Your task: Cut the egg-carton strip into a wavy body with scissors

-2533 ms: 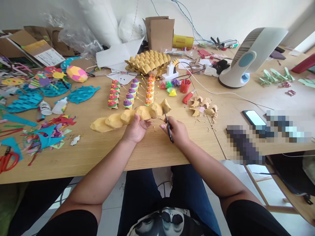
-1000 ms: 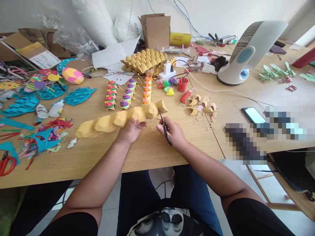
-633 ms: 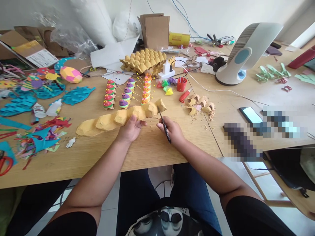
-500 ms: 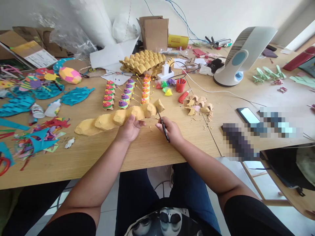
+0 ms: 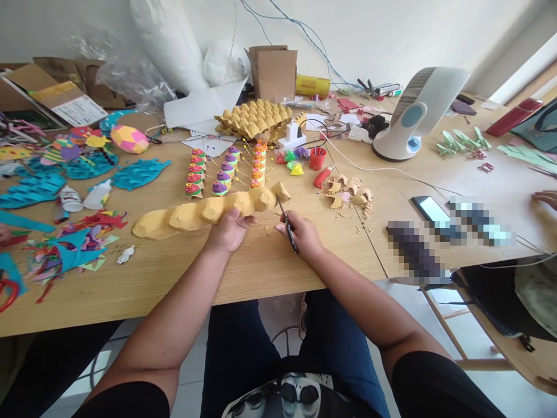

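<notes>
My left hand (image 5: 228,231) is closed on a long strip of yellow egg carton (image 5: 187,216), thumb against its near side. The strip has several cups in a row and reaches left above the table. My right hand (image 5: 303,233) grips a slim black knife (image 5: 288,225), its thin dark blade pointing up and away. The blade's tip touches or lies just in front of the strip, between its last two cups on the right. Beyond the strip stand three rows of painted carton caterpillars: red (image 5: 194,174), purple (image 5: 225,171) and orange (image 5: 258,165), with pins stuck in them.
Carton scraps (image 5: 350,191) and a red utility knife (image 5: 322,177) lie to the right. Egg trays (image 5: 256,119) are stacked behind. A white fan (image 5: 413,122), a phone (image 5: 435,216) and another person's hand (image 5: 546,199) are farther right. Paper scraps (image 5: 72,249) cover the left.
The view has tilted and shifted slightly. Both hands keep their hold, with the blade almost at the same spot on the strip. Another person's hand has appeared at the right edge.
</notes>
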### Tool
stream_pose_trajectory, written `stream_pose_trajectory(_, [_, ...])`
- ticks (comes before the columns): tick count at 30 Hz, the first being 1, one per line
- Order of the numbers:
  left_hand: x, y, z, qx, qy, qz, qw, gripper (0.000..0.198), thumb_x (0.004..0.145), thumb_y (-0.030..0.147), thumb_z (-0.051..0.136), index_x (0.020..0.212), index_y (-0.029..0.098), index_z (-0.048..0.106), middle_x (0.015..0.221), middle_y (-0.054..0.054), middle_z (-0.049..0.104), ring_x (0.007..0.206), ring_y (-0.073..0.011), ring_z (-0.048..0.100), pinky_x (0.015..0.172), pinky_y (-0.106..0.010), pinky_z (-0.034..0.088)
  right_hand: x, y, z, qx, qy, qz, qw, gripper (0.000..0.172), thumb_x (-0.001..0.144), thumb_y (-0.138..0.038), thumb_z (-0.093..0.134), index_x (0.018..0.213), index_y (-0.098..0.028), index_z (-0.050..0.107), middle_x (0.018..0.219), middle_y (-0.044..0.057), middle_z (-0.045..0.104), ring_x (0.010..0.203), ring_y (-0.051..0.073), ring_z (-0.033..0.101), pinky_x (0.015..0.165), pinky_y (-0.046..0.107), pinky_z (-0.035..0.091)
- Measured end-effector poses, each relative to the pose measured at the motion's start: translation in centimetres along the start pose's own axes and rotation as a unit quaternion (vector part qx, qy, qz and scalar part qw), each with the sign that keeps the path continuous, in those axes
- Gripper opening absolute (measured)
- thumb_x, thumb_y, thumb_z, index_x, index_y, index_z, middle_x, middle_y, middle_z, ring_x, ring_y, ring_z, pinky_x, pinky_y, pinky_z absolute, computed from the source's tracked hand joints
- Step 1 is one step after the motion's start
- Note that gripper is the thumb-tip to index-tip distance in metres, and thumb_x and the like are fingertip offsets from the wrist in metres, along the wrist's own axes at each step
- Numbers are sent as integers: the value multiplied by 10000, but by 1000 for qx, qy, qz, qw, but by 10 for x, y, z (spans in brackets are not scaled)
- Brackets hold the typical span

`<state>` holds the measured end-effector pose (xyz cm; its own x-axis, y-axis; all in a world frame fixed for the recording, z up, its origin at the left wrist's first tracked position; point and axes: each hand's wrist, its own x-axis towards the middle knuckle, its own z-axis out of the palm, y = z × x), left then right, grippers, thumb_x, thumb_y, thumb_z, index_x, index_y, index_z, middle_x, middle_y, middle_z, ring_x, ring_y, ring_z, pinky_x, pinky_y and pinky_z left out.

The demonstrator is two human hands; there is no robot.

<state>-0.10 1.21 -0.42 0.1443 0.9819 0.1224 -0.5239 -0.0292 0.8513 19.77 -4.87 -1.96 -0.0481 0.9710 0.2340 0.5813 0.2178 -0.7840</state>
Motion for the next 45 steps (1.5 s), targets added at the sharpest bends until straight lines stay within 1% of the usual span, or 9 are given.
stream_pose_trajectory(4, [-6,1,5,-32,-27,-46,998,616,575,601,900,1077,298,712,1005,-30,778,884,-193,733,572,-211,556,0,1,-2,-53,16,7,998,415,926,-642,570,1029,-246,638,734,17,646,682,190,580,663,261,374])
stream_pose_trajectory(7, [-11,1,8,-44,-55,-60,996,646,612,678,853,1124,314,699,1082,-46,773,1035,-241,729,582,-221,567,1,0,-1,-90,28,3,996,411,924,-629,595,1047,-240,645,772,40,671,723,206,604,679,271,379])
stream_pose_trajectory(10, [-13,1,6,-48,-44,-58,996,601,672,644,837,1161,327,691,1088,-29,773,1055,-227,723,615,-228,593,1,-2,-1,-97,24,-1,995,403,928,-619,597,1054,-238,637,788,46,676,733,208,603,678,275,377])
stream_pose_trajectory(16, [-7,5,2,-51,-16,-49,997,539,663,463,893,1142,306,702,1045,-13,781,896,-187,738,722,-271,633,-3,-7,-4,26,-39,-3,999,377,917,-597,600,1048,-244,589,729,-20,606,676,163,556,647,257,381])
stream_pose_trajectory(19, [-5,6,1,-36,-22,-38,998,555,627,401,912,1132,308,700,1087,-20,771,964,-205,730,761,-297,637,-4,-8,-5,82,-52,0,995,359,913,-583,597,1031,-244,578,758,-31,590,708,152,552,656,249,393])
stream_pose_trajectory(24, [-6,4,-1,-17,-55,-22,998,606,605,319,919,1159,332,675,1135,-17,749,1120,-237,688,786,-309,627,-3,-6,-2,105,-34,16,994,354,917,-579,581,1011,-238,582,781,-28,588,724,150,542,664,252,398])
stream_pose_trajectory(31, [-9,0,1,-8,-76,-26,997,627,598,348,936,1164,322,667,1063,-25,737,963,-214,700,583,-233,574,-4,-6,-2,99,-17,12,995,328,949,-563,543,961,-237,579,776,-22,589,733,157,550,676,253,390])
stream_pose_trajectory(40, [-5,-1,-4,32,-83,-1,996,614,599,377,945,1144,322,667,1055,-15,744,952,-205,703,632,-249,595,0,1,2,115,-5,1,993,358,951,-577,545,870,-229,557,728,-32,536,694,147,506,671,249,371])
stream_pose_trajectory(45, [-5,-1,-5,43,-82,-2,996,588,617,397,937,1138,330,672,1038,2,751,1014,-220,711,727,-296,636,2,5,6,140,7,-6,990,353,947,-567,556,856,-226,553,722,-36,526,692,142,501,682,250,376])
